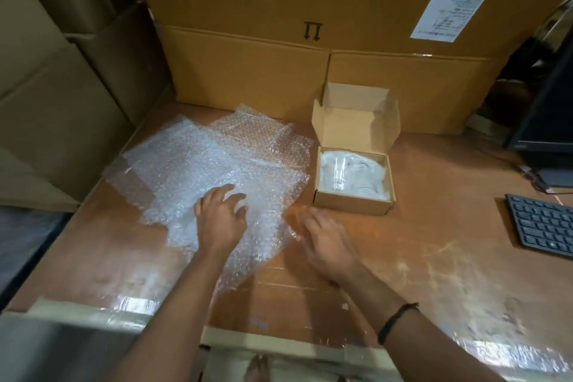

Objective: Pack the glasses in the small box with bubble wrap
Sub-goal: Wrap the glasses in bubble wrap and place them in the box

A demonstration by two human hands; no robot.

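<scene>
My left grip [220,220] lay wide, fingers spread flat on the wrap [198,164]. My right grip [325,239], blurred, reached with straight fingers to the wrap's near right edge, holding nothing that I could make out. The sheets sprawled over the counter [434,226]. Just right of them stood the box [353,206], lid up, with the glasses [339,174] inside in pale padding. A keyboard [542,223] lay at the right edge.
</scene>
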